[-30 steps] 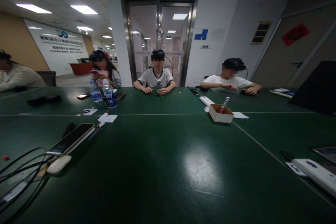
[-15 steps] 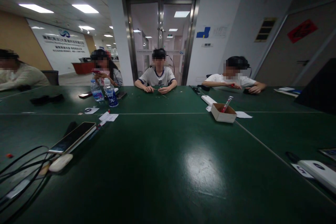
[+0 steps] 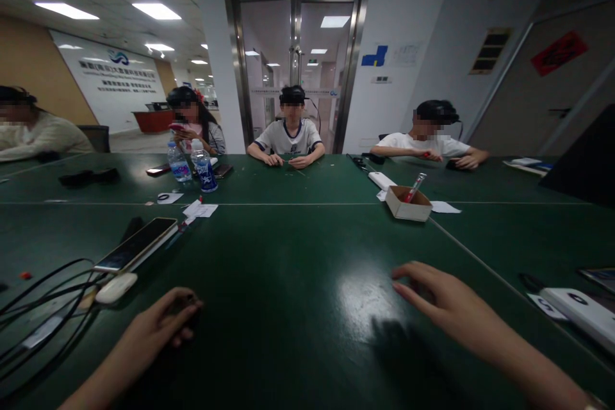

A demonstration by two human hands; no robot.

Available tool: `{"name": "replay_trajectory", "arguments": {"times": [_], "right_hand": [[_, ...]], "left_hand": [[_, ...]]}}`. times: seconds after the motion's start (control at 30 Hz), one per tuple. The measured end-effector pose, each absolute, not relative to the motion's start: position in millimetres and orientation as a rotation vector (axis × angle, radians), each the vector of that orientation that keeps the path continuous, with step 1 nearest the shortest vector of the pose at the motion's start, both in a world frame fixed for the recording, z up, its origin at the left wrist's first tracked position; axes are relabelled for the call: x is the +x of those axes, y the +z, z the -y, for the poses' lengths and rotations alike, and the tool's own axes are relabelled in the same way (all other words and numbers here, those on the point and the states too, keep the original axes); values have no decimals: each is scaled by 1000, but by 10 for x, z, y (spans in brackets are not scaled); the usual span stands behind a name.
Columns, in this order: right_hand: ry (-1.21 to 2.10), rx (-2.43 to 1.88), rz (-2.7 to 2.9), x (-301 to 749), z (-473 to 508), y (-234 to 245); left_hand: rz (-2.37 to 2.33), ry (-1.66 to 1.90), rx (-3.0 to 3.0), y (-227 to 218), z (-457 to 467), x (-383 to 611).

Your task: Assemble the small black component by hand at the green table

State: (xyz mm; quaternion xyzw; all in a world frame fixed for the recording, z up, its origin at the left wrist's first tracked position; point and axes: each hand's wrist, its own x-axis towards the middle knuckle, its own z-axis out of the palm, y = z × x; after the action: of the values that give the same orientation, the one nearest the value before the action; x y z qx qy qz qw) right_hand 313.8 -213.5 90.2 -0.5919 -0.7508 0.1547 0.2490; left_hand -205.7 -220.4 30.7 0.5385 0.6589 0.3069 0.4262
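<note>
My left hand [image 3: 161,327] reaches in from the bottom left, low over the dark green table [image 3: 298,250]. Its fingers are curled together round something small and dark that I cannot make out. My right hand [image 3: 435,300] comes in from the bottom right and hovers just above the table with its fingers stretched out toward the left, holding nothing. A white oval device [image 3: 116,288] and a phone [image 3: 137,245] lie just beyond my left hand.
Black cables [image 3: 43,295] trail at the left edge. A small cardboard box [image 3: 407,203] holds a red pen [image 3: 414,188]. Two water bottles [image 3: 204,166] stand far left. A white flat device [image 3: 581,311] lies at right. Several people sit along the far side.
Both of my hands have come into view from the bottom edge; neither showed earlier. The view has tilted slightly down. Things on the table have not moved.
</note>
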Motion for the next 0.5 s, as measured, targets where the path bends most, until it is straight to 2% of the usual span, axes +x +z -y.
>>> {"name": "replay_trajectory", "arguments": {"times": [0.1, 0.17, 0.33, 0.4, 0.5], "right_hand": [[783, -1528, 2181, 2606, 1501, 672], [861, -1530, 2164, 2274, 1095, 508], [594, -1664, 1898, 1606, 438, 239], [432, -1651, 1843, 1469, 335, 169], [417, -1565, 1847, 1438, 258, 73]], "left_hand": [[-1405, 805, 1405, 268, 1557, -1498], [-1317, 881, 1389, 249, 1101, -1038], [-1412, 1067, 1337, 198, 299, -9], [-1599, 1148, 1423, 164, 190, 217], [-1690, 1170, 1533, 104, 174, 323]]}}
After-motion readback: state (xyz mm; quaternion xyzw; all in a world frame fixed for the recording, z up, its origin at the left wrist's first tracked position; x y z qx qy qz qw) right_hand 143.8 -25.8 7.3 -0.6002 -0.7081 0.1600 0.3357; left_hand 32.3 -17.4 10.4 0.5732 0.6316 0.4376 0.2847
